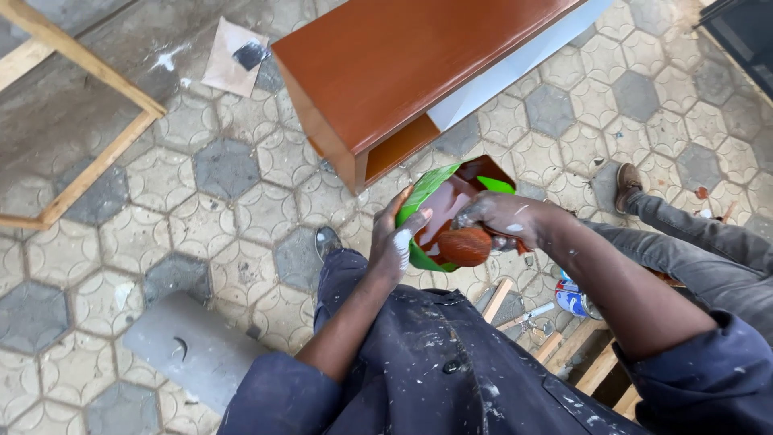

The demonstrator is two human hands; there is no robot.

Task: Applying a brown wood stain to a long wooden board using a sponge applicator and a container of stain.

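The floor (241,201) is paved in hexagonal tiles, pale ones mixed with dark grey, dusty and flecked with white. Just beyond the hands stands a cabinet (403,64) freshly coated in glossy red-brown, one long edge left white. The left hand (398,242), smeared with white, is wrapped around the side of a green container (431,193) cut open at the top, its inside stained reddish-brown. The right hand (503,221) is closed on what looks like a sponge or rag (465,246) soaked in the same red-brown colour, though I can't quite tell which, pressed at the container's lower rim. The two hands sit close together, almost touching. Far out past the left hand leans a bare wooden frame (88,121), and a scrap of paper (233,56) lies beside the cabinet's corner. Nearer the left elbow lies a grey slab (189,346). Under the right forearm sit timber offcuts (580,354) and a small can (572,298).
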